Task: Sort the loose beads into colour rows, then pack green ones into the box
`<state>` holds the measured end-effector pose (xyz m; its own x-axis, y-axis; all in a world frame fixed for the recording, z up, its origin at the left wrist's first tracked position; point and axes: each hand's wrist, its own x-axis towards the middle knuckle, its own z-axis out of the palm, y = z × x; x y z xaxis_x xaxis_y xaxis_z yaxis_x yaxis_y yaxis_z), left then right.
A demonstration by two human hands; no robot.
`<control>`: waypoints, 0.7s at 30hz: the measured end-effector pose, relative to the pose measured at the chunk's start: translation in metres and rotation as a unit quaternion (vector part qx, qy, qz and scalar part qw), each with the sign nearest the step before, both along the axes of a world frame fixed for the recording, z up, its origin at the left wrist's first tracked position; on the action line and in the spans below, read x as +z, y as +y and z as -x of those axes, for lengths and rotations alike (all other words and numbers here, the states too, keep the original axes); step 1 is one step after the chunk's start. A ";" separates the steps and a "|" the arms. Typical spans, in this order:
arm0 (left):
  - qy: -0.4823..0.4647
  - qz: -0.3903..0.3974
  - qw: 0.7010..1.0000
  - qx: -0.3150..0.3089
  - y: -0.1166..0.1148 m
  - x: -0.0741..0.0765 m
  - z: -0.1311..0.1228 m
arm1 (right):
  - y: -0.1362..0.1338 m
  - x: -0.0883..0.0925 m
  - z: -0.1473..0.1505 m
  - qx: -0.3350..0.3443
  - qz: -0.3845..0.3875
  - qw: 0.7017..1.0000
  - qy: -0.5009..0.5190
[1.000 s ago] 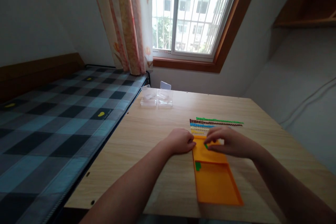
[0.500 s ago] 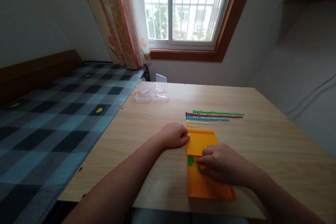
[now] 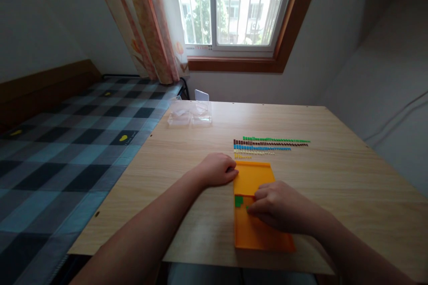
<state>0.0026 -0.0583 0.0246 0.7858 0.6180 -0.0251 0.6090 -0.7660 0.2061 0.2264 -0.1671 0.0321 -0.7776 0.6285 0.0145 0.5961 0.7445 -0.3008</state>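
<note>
A shallow orange tray point(image 3: 254, 241) with a raised rim lies near the front of the table, a ridge crossing it about midway. My left hand point(image 3: 218, 170) is closed at the tray's upper left edge, thumb and curled fingers against the rim. Over the tray's near half, my right hand point(image 3: 277, 205) pinches a small green piece point(image 3: 247, 208), mostly covered by the fingertips. A green block point(image 3: 238, 201) of pieces sits in that half's upper left corner, just left of the right fingertips.
Beyond the tray, small pieces lie in rows: green point(image 3: 267, 139), brown point(image 3: 264, 143), blue point(image 3: 261, 148), cream and yellow. Clear plastic boxes point(image 3: 190, 116) with raised lids stand at the table's far left. A bed with a checked cover point(image 3: 100, 142) runs along the left.
My right fingertips have closed over the green piece and brought it slightly up toward the ridge. The left hand stays at the tray's edge. The whole view has shifted slightly.
</note>
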 end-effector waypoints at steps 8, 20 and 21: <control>-0.007 0.000 1.000 0.005 -0.001 -0.001 0.001 | 0.004 -0.004 0.007 -0.032 -0.037 0.999 -0.006; -0.015 -0.011 1.000 0.000 -0.002 -0.003 0.001 | 0.004 -0.005 0.002 0.000 -0.035 0.999 0.029; -0.016 -0.012 1.000 -0.001 -0.002 -0.003 0.001 | 0.004 -0.006 0.002 0.003 -0.033 0.999 0.030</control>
<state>0.0014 -0.0598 0.0216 0.7873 0.6164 0.0139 0.6009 -0.7721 0.2069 0.2244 -0.1634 0.0264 -0.7773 0.6208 0.1023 0.5748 0.7668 -0.2855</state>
